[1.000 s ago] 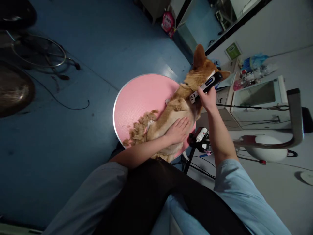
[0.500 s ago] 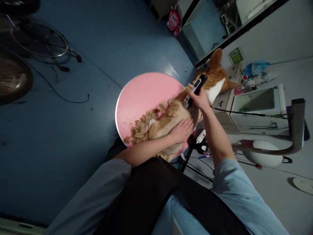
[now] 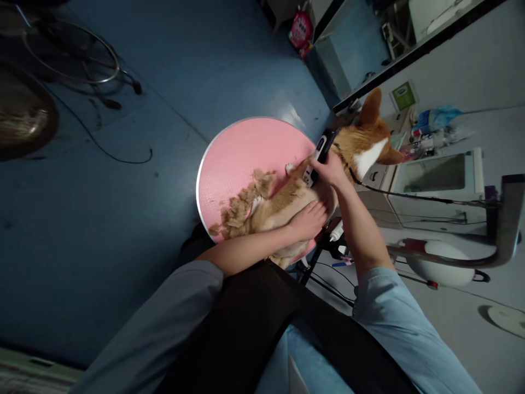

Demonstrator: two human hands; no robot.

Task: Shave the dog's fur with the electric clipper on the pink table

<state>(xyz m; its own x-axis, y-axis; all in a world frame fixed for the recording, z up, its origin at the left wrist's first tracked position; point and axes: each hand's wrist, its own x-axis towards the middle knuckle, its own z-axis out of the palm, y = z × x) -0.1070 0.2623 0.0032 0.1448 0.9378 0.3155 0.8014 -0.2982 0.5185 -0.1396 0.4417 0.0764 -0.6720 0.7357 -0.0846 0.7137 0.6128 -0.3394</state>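
Note:
A tan and white dog [image 3: 283, 205] lies on a round pink grooming table [image 3: 241, 158], its head [image 3: 369, 139] turned toward the right. My left hand [image 3: 309, 219] rests flat on the dog's back, fingers spread. My right hand [image 3: 330, 172] grips a black and white hair clipper [image 3: 316, 156] and holds it against the dog's shoulder. Loose clumps of cut fur [image 3: 241, 208] lie on the table beside the dog's rear.
A thin black leash [image 3: 414, 194] runs from the dog's neck to a metal arm [image 3: 492, 251] at the right. A white cabinet [image 3: 435, 186] with bottles stands behind the dog. Cables and a wire ring [image 3: 74, 60] lie on the blue floor at the left.
My right hand has drawn the clipper down from the dog's neck to its shoulder. The dog's head has moved right. My left hand stays on its back.

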